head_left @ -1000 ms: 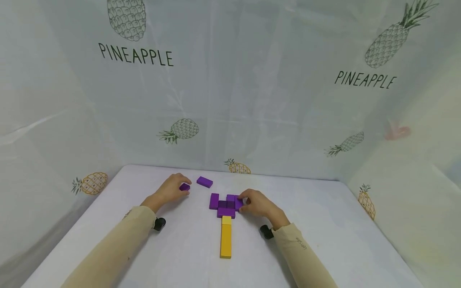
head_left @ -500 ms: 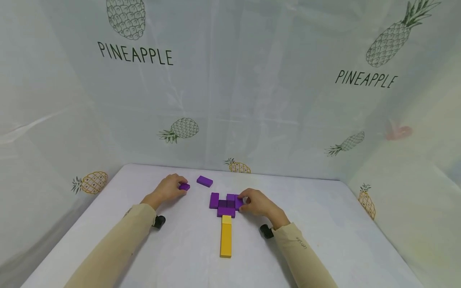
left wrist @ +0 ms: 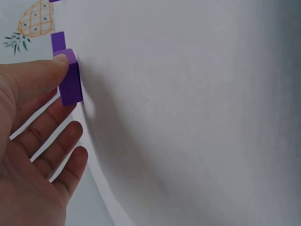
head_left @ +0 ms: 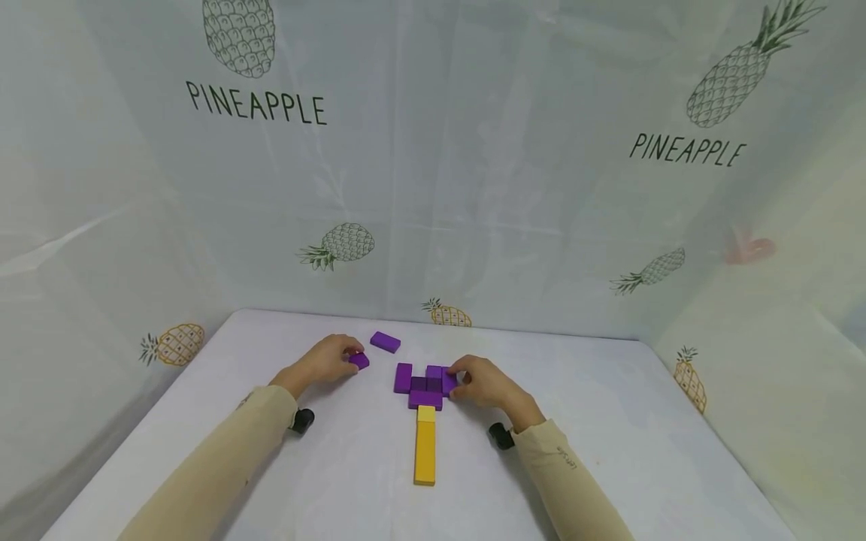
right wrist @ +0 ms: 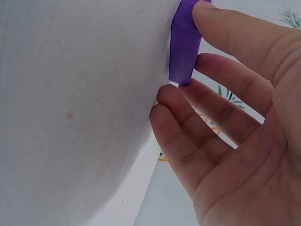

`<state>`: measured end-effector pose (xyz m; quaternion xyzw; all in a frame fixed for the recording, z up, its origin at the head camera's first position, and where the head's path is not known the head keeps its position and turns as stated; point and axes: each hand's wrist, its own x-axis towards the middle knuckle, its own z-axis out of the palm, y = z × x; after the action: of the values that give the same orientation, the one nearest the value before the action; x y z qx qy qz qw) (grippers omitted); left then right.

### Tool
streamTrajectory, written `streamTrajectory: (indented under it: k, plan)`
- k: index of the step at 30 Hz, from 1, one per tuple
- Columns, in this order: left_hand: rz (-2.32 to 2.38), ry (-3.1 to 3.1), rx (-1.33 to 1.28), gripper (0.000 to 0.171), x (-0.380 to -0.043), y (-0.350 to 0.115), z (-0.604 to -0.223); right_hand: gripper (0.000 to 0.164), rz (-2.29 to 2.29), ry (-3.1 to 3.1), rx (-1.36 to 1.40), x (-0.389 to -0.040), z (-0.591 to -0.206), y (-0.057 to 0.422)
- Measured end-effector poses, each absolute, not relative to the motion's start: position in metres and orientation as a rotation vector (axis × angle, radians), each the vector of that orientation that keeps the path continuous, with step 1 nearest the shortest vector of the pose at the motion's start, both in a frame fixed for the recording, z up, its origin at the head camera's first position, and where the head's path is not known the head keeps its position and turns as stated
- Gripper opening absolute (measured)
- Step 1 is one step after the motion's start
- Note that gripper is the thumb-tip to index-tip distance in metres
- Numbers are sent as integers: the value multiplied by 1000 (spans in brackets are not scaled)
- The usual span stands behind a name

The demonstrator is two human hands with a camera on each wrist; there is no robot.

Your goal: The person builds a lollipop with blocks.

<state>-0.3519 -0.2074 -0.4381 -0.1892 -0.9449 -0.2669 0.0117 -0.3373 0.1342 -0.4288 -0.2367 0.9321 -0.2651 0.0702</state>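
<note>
My left hand point(head_left: 328, 361) pinches a purple rectangular block point(left wrist: 71, 82) between thumb and fingers, left of the laid-out shape. My right hand point(head_left: 485, 381) holds another purple block point(right wrist: 186, 52) by its ends at the shape's right side. That block stands side by side with a purple block point(head_left: 434, 372). A separate purple block point(head_left: 403, 378) forms the left side, with darker purple pieces point(head_left: 419, 385) in between. Below them a purple block point(head_left: 425, 401) lies crosswise. From it a short yellow block point(head_left: 425, 413) and a long yellow block point(head_left: 425, 454) run towards me.
One loose purple block point(head_left: 386, 342) lies slantwise behind the shape, near the left hand. The white table point(head_left: 609, 451) ends at a back edge against a pineapple-printed curtain point(head_left: 473, 188), which also hangs along both sides.
My left fingers have closed on the purple block, and the hand has carried it a little to the right and nearer to me. The right hand has stayed in place.
</note>
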Motion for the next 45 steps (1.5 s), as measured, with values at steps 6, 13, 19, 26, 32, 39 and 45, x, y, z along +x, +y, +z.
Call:
streamTrajectory:
  k: [6, 13, 19, 26, 32, 39, 45]
  plan:
    - [-824, -2950, -561, 37, -352, -205, -438, 38, -802, 2812, -722, -336, -428, 134]
    - [-835, -2978, -483, 35, -355, -204, -440, 37, -800, 2811, -745, -338, -430, 135]
    - [-862, -3010, -419, 30, -355, -195, -438, 38, -800, 2812, -749, -340, -431, 135]
    - [-933, -2988, -486, 31, -354, -185, -439, 38, -794, 2808, -760, -341, -432, 136]
    - [-932, -2952, -507, 31, -356, -173, -436, 38, -801, 2804, -740, -341, -431, 136]
    - [-974, -2924, -581, 30, -356, -149, -429, 38, -802, 2804, -766, -342, -430, 136]
    - [-953, -2933, -665, 28, -356, -127, -428, 38, -792, 2813, -786, -342, -431, 136]
